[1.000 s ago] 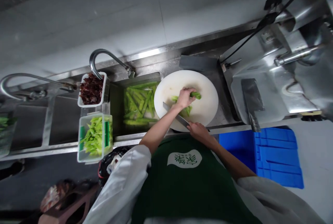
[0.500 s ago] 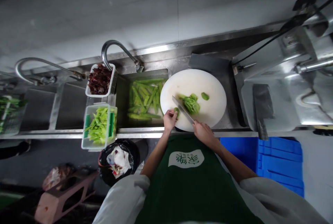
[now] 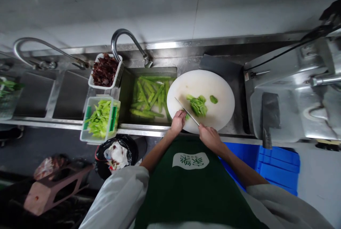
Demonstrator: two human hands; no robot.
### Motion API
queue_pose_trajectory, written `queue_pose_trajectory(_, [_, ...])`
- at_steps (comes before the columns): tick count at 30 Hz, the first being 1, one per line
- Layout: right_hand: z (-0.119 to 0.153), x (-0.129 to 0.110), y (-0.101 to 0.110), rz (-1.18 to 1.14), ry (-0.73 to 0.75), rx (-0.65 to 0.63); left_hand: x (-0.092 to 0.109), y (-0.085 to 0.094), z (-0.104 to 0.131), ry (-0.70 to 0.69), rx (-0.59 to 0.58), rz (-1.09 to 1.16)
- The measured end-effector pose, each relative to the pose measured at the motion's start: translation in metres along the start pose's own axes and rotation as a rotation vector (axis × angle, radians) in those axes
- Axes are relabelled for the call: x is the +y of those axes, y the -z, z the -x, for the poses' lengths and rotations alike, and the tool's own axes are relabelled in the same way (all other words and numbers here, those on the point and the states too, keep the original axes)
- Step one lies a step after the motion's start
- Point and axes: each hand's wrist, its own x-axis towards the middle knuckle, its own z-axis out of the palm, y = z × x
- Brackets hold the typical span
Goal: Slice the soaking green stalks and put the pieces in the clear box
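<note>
At a stainless-steel bench (image 3: pixel 149 130), a person in a dark green apron (image 3: pixel 170 193) works over an oval white cutting board (image 3: pixel 223 88). The right hand (image 3: pixel 210 137) has its fingers wrapped around the handle of a long-bladed knife (image 3: pixel 187 112), whose long axis runs diagonally across the near left part of the board, tip pointing away and to the left. The left hand (image 3: pixel 178 122) sits at the board's near left edge, fingers drawn together and apparently clamped on a green vegetable piece (image 3: pixel 187 116), largely hidden, its own long axis impossible to tell. That piece lies just right of the left fingertips, between them and the blade, so the left hand is the nearer. Beyond the knife, cut green slices (image 3: pixel 198 105) rest heaped near the board's middle, with a lone slice (image 3: pixel 213 99) to their right. Long green stalks (image 3: pixel 149 96) lie in a water-filled basin (image 3: pixel 128 83) to the left, beside a clear container (image 3: pixel 84 135) of pale green pieces (image 3: pixel 99 119).
</note>
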Motion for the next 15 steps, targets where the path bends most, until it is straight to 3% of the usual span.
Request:
queue_pose_trajectory(4, [-0.010,-0.006,0.008,-0.009,0.014,-0.038,-0.003,-0.002,0.003,-0.026,0.036,-0.011])
queue_pose_trajectory(15, [-0.021,-0.014,0.013,-0.028,0.027,0.005,-0.007,-0.005,0.006,-0.064,0.077,-0.004])
